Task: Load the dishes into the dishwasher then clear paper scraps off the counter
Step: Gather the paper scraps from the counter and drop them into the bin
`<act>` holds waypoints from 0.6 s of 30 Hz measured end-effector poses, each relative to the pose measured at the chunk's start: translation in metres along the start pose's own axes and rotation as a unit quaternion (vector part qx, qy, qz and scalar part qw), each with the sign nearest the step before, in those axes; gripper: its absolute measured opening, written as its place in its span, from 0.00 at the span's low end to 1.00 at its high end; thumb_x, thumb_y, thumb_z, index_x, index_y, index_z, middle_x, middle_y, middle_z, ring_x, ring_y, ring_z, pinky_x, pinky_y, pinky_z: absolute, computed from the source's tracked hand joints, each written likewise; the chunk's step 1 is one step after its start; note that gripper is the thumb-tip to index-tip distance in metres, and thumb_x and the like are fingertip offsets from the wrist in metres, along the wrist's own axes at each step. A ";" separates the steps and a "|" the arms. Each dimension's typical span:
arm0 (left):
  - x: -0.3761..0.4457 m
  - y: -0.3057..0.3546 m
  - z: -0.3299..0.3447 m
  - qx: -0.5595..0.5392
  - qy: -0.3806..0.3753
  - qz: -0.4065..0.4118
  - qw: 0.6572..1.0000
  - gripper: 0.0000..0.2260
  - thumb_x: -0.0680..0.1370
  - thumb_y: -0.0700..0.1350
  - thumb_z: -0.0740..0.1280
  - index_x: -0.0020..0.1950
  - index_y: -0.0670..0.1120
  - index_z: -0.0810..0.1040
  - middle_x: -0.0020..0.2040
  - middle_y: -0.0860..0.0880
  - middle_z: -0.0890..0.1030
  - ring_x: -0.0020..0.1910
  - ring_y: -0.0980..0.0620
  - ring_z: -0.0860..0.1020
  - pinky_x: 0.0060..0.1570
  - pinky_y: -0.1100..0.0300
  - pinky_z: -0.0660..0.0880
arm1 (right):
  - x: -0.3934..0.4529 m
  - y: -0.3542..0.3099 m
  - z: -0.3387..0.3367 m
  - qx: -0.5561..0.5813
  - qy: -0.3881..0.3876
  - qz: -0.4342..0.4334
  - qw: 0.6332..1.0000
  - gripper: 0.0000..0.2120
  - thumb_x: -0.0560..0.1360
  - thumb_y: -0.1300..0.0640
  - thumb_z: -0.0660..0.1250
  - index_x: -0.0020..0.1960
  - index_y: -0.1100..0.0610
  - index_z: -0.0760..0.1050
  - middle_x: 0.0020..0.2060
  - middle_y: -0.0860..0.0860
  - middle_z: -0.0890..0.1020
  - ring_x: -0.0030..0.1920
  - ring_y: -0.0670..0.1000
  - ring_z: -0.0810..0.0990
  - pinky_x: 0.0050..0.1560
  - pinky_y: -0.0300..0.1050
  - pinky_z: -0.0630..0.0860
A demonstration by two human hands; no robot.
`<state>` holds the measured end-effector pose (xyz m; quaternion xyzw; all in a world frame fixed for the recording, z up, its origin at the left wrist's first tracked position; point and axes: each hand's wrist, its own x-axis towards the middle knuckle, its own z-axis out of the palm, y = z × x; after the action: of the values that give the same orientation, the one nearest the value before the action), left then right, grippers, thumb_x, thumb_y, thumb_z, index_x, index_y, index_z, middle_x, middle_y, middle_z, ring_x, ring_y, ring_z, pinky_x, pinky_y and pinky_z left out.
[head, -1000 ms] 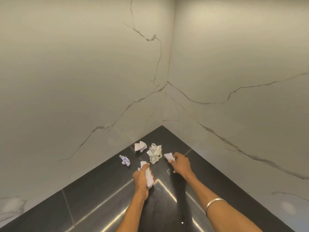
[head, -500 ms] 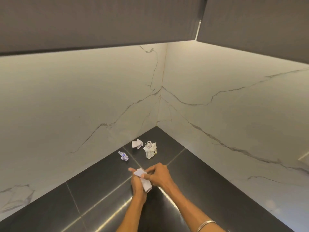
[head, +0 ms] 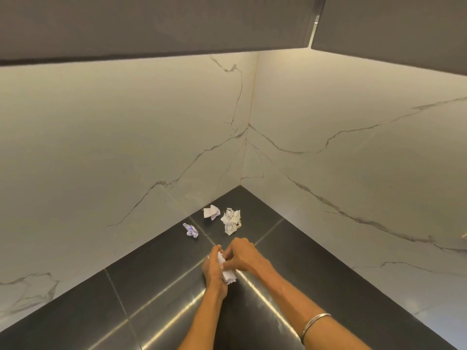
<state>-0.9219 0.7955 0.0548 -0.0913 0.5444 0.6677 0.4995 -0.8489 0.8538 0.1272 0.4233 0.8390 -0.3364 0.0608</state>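
**1 head view, aimed into the counter corner**

Only 1 camera is present. It sits at head height, facing forward and down into the corner where 2 marble walls (head: pixel 126 137) meet the dark counter (head: pixel 316 269). Upper cabinets (head: pixel 151 24) fill the top edge. Both forearms enter from the bottom edge, close below the lens.

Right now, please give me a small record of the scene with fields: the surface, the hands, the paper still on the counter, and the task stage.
surface: dark tiled counter in a corner of marble-look walls
left hand: closed on a bundle of white paper scraps
right hand: fingers pinching the same bundle
loose scraps: three, near the corner: purple-marked crumpled scrap, folded white scrap, large crumpled wad
stage: scrap clearing unfinished; no dishes visible
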 end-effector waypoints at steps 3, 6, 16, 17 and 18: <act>0.002 -0.003 0.008 0.006 0.016 0.010 1.000 0.05 0.70 0.40 0.72 0.41 0.43 0.76 0.35 0.41 0.77 0.27 0.47 0.74 0.27 0.59 0.71 | 0.007 0.004 -0.028 -0.025 -0.097 -0.014 0.995 0.09 0.71 0.59 0.70 0.49 0.55 0.86 0.42 0.52 0.86 0.39 0.49 0.81 0.41 0.39 0.75; 0.005 -0.003 0.009 0.004 0.005 0.005 1.000 0.07 0.72 0.41 0.73 0.44 0.41 0.77 0.31 0.43 0.77 0.23 0.48 0.73 0.23 0.62 0.69 | 0.022 0.016 -0.040 0.118 -0.065 0.042 0.990 0.07 0.75 0.60 0.71 0.52 0.56 0.85 0.46 0.51 0.86 0.45 0.47 0.85 0.52 0.40 0.80; 0.011 -0.005 0.010 -0.035 0.014 -0.004 0.999 0.09 0.73 0.44 0.75 0.46 0.42 0.77 0.32 0.44 0.76 0.22 0.49 0.73 0.23 0.63 0.68 | 0.090 0.033 -0.001 0.044 0.136 0.035 0.989 0.43 0.72 0.58 0.72 0.79 0.46 0.53 0.79 0.50 0.52 0.76 0.61 0.55 0.71 0.58 0.65; 0.010 -0.004 0.010 -0.038 0.013 -0.004 0.999 0.09 0.73 0.44 0.75 0.45 0.42 0.76 0.32 0.44 0.76 0.22 0.49 0.73 0.23 0.63 0.67 | 0.095 0.034 0.002 0.035 0.129 0.040 0.990 0.43 0.72 0.55 0.73 0.79 0.45 0.52 0.79 0.50 0.53 0.75 0.61 0.57 0.70 0.59 0.65; 0.010 -0.004 0.010 -0.039 0.012 -0.004 0.999 0.09 0.74 0.44 0.74 0.45 0.42 0.76 0.32 0.44 0.76 0.22 0.49 0.73 0.23 0.63 0.67 | 0.100 0.035 0.004 0.008 0.124 0.047 0.991 0.41 0.73 0.51 0.72 0.79 0.44 0.54 0.79 0.50 0.55 0.75 0.61 0.59 0.70 0.60 0.66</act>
<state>-0.9190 0.8090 0.0496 -0.1210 0.5238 0.6852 0.4913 -0.8865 0.9326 0.0670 0.5015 0.8164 -0.2847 -0.0308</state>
